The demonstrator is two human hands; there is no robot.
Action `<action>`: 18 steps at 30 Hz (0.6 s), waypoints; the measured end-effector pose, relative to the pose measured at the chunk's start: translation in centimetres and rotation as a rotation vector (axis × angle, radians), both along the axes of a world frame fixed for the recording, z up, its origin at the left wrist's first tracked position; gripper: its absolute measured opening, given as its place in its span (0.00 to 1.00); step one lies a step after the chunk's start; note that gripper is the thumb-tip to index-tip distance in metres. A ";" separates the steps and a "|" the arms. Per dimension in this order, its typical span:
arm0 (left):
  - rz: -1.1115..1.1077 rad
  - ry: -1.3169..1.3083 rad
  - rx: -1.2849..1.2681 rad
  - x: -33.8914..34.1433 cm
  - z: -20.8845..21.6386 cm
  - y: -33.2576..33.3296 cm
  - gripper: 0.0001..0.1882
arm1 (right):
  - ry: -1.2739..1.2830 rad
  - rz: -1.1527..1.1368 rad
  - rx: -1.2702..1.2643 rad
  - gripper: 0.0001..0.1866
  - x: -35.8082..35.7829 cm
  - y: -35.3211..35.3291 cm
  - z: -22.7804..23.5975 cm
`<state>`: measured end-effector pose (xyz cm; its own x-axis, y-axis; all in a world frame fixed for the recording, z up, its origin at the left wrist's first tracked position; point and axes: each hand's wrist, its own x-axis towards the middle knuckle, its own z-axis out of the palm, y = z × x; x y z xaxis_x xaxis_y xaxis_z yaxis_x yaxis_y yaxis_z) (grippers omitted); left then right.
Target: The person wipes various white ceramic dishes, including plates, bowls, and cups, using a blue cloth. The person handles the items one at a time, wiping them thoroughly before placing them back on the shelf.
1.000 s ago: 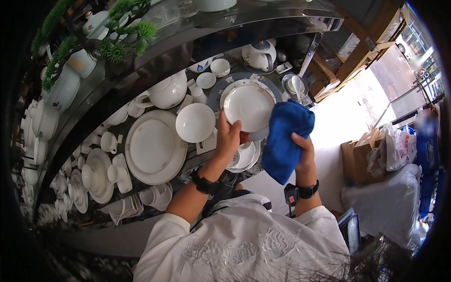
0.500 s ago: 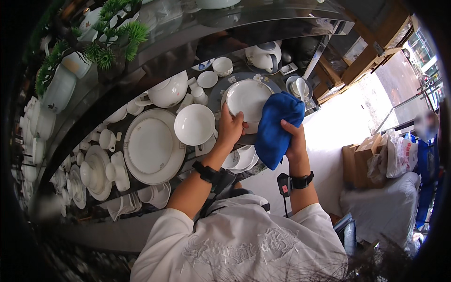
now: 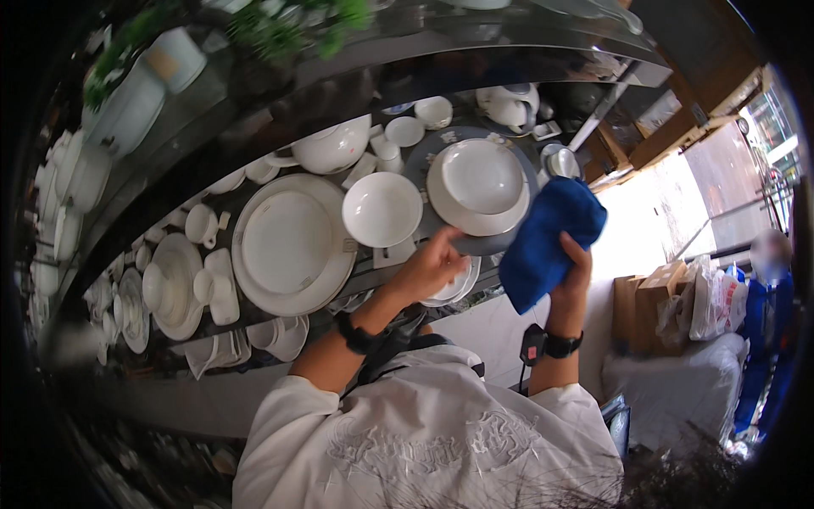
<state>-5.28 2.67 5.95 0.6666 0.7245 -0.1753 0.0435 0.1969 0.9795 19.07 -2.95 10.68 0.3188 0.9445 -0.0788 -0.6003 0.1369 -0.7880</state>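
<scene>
My right hand (image 3: 574,271) grips a bunched blue cloth (image 3: 551,242), which hangs at the right end of the shelf. Nothing shows in my left hand (image 3: 434,267); its fingers are partly bent and apart, just in front of a dish stack. At the top of that stack is a small white dish (image 3: 483,176) on a white plate (image 3: 473,222), with a large grey plate (image 3: 421,165) with flower decoration beneath. To their left stands a white bowl (image 3: 381,209), beside a large white plate (image 3: 292,246) with a patterned rim. Under my left hand, more white dishes (image 3: 449,288) are partly hidden.
A white teapot (image 3: 509,106), small cups (image 3: 404,131) and a round white pot (image 3: 332,148) fill the shelf's back. A dark upper shelf (image 3: 407,64) overhangs it. Cardboard boxes (image 3: 657,293), plastic bags (image 3: 716,305) and a wrapped bulky item (image 3: 670,382) stand at right.
My left hand has let go of the white dish stack and drawn back toward me. My right hand has moved the cloth right, off the dishes. The view has shifted slightly.
</scene>
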 end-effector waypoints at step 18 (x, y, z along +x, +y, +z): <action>0.958 0.510 0.086 -28.2 -0.9 -5.8 0.30 | -0.160 0.644 -0.274 0.28 -26.7 0.7 -0.3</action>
<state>-33.52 -3.09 5.05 -0.3187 0.9276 -0.1949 0.3141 0.2974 0.9016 -7.66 -2.26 10.35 -0.2680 0.9017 -0.3392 -0.3692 -0.4213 -0.8283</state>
